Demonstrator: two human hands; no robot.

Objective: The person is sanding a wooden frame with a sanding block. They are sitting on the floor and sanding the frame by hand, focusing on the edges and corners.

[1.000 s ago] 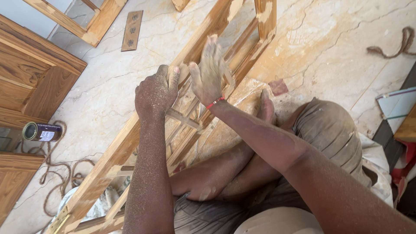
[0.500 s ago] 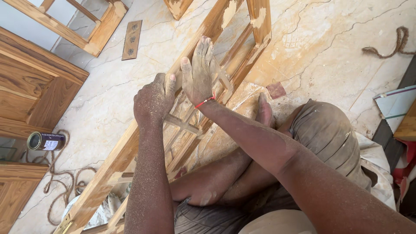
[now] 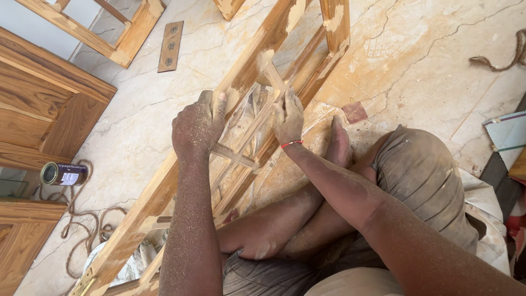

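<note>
One head-worn camera looks steeply down, close over the hands and floor.

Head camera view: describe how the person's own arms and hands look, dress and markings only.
Both forearms are bare, with no sleeves and no gloves. The left hand and right hand are dusted all over with fine pale sawdust, which runs up both arms. A thin red thread band circles the right wrist. No rings or watch show.

A small dark cylindrical tin can lies on its side on the cream marble floor, beside a loose brown rope. A flat carved wooden strip lies near a brown panelled wooden door. 1 small reddish square block rests apart.
</note>
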